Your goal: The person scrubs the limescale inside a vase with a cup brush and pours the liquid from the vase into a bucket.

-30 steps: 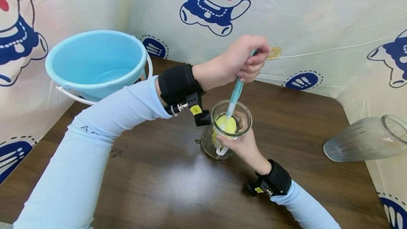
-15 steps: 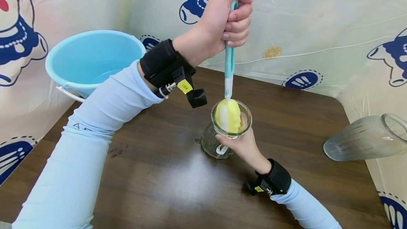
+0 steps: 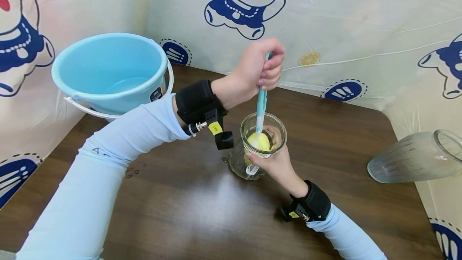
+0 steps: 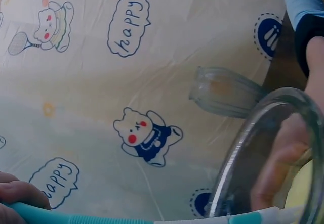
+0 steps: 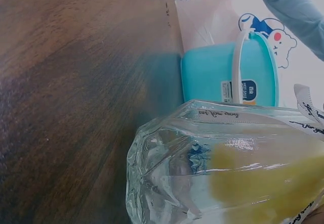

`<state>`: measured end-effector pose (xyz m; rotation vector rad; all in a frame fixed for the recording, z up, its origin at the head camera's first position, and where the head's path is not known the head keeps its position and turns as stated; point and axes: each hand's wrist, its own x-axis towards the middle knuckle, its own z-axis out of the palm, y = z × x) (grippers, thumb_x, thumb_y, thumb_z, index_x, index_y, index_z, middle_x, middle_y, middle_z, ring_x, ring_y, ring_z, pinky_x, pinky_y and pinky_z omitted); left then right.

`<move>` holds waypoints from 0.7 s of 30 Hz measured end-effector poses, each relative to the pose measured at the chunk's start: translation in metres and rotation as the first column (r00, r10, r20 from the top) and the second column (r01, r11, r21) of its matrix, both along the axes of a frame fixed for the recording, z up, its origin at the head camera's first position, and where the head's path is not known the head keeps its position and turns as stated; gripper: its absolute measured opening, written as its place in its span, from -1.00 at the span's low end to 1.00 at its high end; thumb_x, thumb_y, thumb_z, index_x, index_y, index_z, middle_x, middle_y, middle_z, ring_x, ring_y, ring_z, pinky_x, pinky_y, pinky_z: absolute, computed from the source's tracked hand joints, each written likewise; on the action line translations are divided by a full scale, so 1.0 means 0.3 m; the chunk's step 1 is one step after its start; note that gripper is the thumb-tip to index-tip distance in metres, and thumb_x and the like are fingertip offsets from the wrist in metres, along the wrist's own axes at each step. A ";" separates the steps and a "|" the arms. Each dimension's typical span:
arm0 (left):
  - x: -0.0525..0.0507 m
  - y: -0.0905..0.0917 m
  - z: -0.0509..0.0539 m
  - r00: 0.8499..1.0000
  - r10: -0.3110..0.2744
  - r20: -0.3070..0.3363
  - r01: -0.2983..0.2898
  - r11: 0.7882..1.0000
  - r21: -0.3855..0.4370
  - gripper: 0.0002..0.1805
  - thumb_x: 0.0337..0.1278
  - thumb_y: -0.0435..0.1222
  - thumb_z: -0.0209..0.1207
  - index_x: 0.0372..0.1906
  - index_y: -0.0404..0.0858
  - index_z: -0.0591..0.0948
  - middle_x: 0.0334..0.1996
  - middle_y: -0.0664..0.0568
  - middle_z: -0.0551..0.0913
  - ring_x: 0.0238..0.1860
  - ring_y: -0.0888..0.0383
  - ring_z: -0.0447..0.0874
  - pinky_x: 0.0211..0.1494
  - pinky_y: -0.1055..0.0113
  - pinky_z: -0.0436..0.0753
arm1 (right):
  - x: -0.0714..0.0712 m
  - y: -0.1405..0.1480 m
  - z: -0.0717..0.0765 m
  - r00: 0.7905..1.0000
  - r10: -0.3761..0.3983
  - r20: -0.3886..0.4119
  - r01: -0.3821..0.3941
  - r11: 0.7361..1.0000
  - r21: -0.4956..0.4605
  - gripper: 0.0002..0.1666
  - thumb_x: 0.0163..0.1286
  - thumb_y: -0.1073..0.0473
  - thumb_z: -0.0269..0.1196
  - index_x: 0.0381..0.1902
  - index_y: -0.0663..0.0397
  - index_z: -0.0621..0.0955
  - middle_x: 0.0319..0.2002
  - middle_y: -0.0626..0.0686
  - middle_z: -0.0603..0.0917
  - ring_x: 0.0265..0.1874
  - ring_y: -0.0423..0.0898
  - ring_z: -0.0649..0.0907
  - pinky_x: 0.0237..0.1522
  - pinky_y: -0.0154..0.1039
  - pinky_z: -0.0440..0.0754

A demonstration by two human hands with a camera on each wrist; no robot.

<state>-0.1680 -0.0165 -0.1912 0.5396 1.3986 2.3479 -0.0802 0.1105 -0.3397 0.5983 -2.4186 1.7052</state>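
Note:
My left hand grips the turquoise handle of a bottle brush above the table. The brush's yellow sponge head sits inside a clear glass vase, below its rim. Near its neck, my right hand holds the vase, which stands on the table; some of the fingers show through the glass. In the left wrist view the brush handle runs along the bottom edge toward the vase rim. A ribbon with lettering lies along the vase in the right wrist view, and yellow sponge shows through the glass.
A light blue bucket with a white handle stands at the back left. At the right side of the brown table is a second glass vase. Water drops lie left of centre. Printed cloth hangs behind.
My left hand rose, lifting the yellow sponge head to the vase mouth, then came down and pushed it back inside. The right hand and the vase stayed in place.

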 end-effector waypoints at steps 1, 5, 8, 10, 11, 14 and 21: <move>0.001 0.002 -0.020 1.000 0.006 0.009 -0.006 1.000 0.000 -0.47 0.21 -0.40 -0.33 -0.91 -0.14 0.06 -0.97 0.15 0.03 -0.95 0.24 -0.06 -0.82 0.41 -0.07 | 0.000 -0.001 0.000 1.000 0.000 -0.001 0.000 1.000 0.004 -0.22 -0.16 0.47 0.39 0.03 0.48 0.27 -0.06 0.33 0.45 -0.19 -0.03 0.46 -0.14 -0.47 0.38; 0.009 0.007 -0.093 0.999 0.009 0.052 -0.008 1.000 -0.010 -0.48 0.18 -0.39 -0.34 -0.92 -0.14 0.05 -0.98 0.16 0.02 -0.95 0.26 -0.07 -0.80 0.42 -0.06 | 0.000 -0.001 -0.004 1.000 0.005 -0.014 -0.005 1.000 -0.006 -0.22 -0.17 0.48 0.38 0.02 0.51 0.26 -0.02 0.35 0.41 -0.19 -0.06 0.43 -0.18 -0.46 0.35; 0.016 0.009 -0.130 0.998 -0.004 0.059 0.005 1.000 -0.014 -0.49 0.18 -0.39 -0.34 -0.92 -0.15 0.05 -0.97 0.16 0.02 -0.94 0.26 -0.06 -0.79 0.42 -0.05 | -0.001 -0.001 -0.009 0.999 0.015 -0.039 -0.016 1.000 -0.017 -0.23 -0.18 0.50 0.38 0.01 0.54 0.25 -0.04 0.36 0.42 -0.24 -0.13 0.43 -0.23 -0.45 0.37; 0.020 0.010 -0.143 0.999 -0.016 0.050 0.017 1.000 -0.012 -0.50 0.18 -0.40 -0.34 -0.91 -0.16 0.05 -0.96 0.15 0.02 -0.92 0.26 -0.07 -0.78 0.42 -0.05 | -0.004 -0.001 -0.011 0.998 0.025 -0.051 -0.026 0.999 -0.024 -0.23 -0.18 0.51 0.37 0.01 0.54 0.25 -0.06 0.36 0.43 -0.28 -0.18 0.44 -0.27 -0.42 0.41; 0.021 0.011 -0.147 0.999 -0.020 0.043 0.021 1.000 -0.008 -0.50 0.18 -0.40 -0.34 -0.90 -0.17 0.05 -0.95 0.15 0.02 -0.92 0.26 -0.07 -0.77 0.42 -0.05 | -0.004 -0.002 -0.011 0.998 0.028 -0.060 -0.029 0.999 -0.024 -0.23 -0.18 0.51 0.37 0.00 0.54 0.25 -0.08 0.36 0.44 -0.30 -0.18 0.45 -0.28 -0.41 0.41; 0.028 0.013 -0.152 0.999 -0.027 0.022 0.027 1.000 -0.014 -0.51 0.18 -0.40 -0.33 -0.89 -0.18 0.06 -0.94 0.15 0.03 -0.91 0.25 -0.06 -0.77 0.42 -0.03 | -0.007 -0.002 -0.012 0.996 0.034 -0.085 -0.036 0.999 -0.025 -0.25 -0.18 0.51 0.37 -0.01 0.56 0.25 -0.10 0.37 0.45 -0.31 -0.19 0.43 -0.30 -0.29 0.42; 0.048 0.020 -0.166 0.999 -0.024 -0.035 0.022 0.998 -0.059 -0.52 0.17 -0.42 -0.32 -0.88 -0.20 0.07 -0.93 0.12 0.03 -0.89 0.21 -0.07 -0.76 0.40 -0.01 | -0.006 -0.003 -0.013 0.995 0.028 -0.099 -0.030 0.999 -0.019 -0.24 -0.19 0.51 0.37 -0.01 0.55 0.26 -0.15 0.38 0.47 -0.32 0.04 0.44 -0.30 -0.11 0.42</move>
